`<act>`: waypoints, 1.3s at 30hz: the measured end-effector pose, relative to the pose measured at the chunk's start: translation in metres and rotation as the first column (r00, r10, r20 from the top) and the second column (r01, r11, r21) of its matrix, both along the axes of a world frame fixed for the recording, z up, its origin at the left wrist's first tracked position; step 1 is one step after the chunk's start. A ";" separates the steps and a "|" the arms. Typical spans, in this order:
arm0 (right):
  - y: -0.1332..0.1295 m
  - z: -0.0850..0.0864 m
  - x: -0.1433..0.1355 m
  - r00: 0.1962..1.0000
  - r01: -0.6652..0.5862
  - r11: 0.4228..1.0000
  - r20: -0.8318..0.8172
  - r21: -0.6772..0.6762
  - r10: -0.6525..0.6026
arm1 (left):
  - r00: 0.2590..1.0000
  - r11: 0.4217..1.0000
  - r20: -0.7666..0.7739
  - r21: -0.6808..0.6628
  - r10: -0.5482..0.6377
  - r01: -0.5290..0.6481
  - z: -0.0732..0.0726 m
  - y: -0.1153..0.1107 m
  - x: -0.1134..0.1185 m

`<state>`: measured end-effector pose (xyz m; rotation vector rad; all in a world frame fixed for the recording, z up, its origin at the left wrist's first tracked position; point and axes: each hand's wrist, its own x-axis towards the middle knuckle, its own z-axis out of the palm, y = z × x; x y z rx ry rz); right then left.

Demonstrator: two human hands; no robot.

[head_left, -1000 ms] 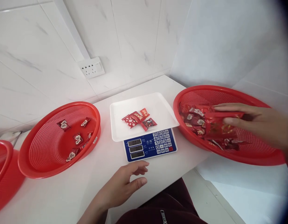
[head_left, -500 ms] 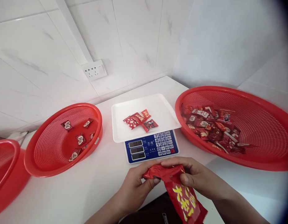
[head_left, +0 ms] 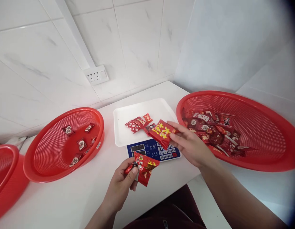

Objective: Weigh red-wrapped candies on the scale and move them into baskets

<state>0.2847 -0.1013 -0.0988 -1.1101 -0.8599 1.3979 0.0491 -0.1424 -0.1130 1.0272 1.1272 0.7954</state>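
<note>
A white tiled wall [head_left: 140, 44], veined in grey, rises behind the white table [head_left: 90, 194]. A white duct [head_left: 75, 33] slants down it to a socket [head_left: 96, 75], which has dark slots and a plain panel at its right. A bluish-grey wall [head_left: 233, 47] stands to the right. A pale thing [head_left: 16, 142], too unclear to name, shows at far left.

Glossy wrapped packets [head_left: 162, 131], smooth plastic tray [head_left: 128, 115]

The view's left edge cut off the leftmost basket [head_left: 20, 178], while the packet [head_left: 161, 131] in the right hand [head_left: 189, 143] hid part of the scale keypad [head_left: 166, 152].
</note>
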 end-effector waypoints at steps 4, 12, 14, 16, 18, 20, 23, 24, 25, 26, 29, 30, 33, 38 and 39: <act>0.032 0.010 -0.016 0.984 -0.047 0.985 0.175 0.164 0.018 | 0.996 0.996 -0.049 0.039 -0.080 0.082 0.002 -0.004 -0.006; -0.018 0.005 -0.008 0.732 -0.519 0.855 0.523 0.011 0.437 | 0.948 0.952 -0.096 -0.011 -0.305 0.305 0.004 -0.007 -0.009; -0.037 0.002 -0.010 0.661 -0.647 0.759 0.445 -0.069 0.604 | 0.920 0.927 -0.121 0.009 -0.372 0.376 0.004 -0.007 -0.003; -0.051 -0.002 -0.013 0.652 -0.649 0.749 0.411 -0.131 0.637 | 0.898 0.908 -0.163 0.030 -0.409 0.418 0.003 -0.007 0.004; -0.059 -0.008 -0.016 0.675 -0.588 0.787 0.422 -0.188 0.605 | 0.888 0.902 -0.188 0.014 -0.421 0.431 0.000 -0.009 0.010; -0.064 -0.014 -0.018 0.684 -0.551 0.804 0.433 -0.222 0.588 | 0.884 0.901 -0.184 -0.029 -0.430 0.432 -0.004 -0.012 0.014; -0.070 -0.022 -0.017 0.691 -0.532 0.810 0.425 -0.247 0.584 | 0.868 0.881 -0.149 -0.092 -0.473 0.464 -0.007 -0.015 0.015; -0.072 -0.023 -0.016 0.699 -0.525 0.812 0.416 -0.255 0.582 | 0.866 0.877 -0.138 -0.104 -0.480 0.469 -0.007 -0.015 0.015; -0.073 -0.024 -0.015 0.710 -0.519 0.815 0.401 -0.258 0.579 | 0.868 0.877 -0.133 -0.112 -0.479 0.467 -0.006 -0.015 0.015; -0.075 -0.024 -0.015 0.722 -0.515 0.818 0.385 -0.258 0.575 | 0.870 0.880 -0.136 -0.114 -0.473 0.461 -0.006 -0.014 0.014; -0.076 -0.022 -0.014 0.751 -0.508 0.825 0.341 -0.248 0.565 | 0.874 0.889 -0.165 -0.079 -0.457 0.450 -0.004 -0.012 0.012; -0.075 -0.022 -0.014 0.762 -0.508 0.826 0.320 -0.244 0.563 | 0.877 0.892 -0.164 -0.062 -0.451 0.447 -0.003 -0.012 0.011; -0.074 -0.023 -0.017 0.805 -0.503 0.836 0.231 -0.220 0.546 | 0.899 0.906 -0.115 -0.038 -0.422 0.421 -0.002 -0.011 0.011; -0.074 -0.027 -0.019 0.842 -0.465 0.865 0.210 -0.187 0.498 | 0.923 0.922 -0.004 -0.050 -0.384 0.384 -0.006 -0.011 0.012; -0.073 -0.026 -0.019 0.833 -0.462 0.868 0.245 -0.184 0.496 | 0.924 0.922 0.028 -0.068 -0.380 0.381 -0.007 -0.010 0.011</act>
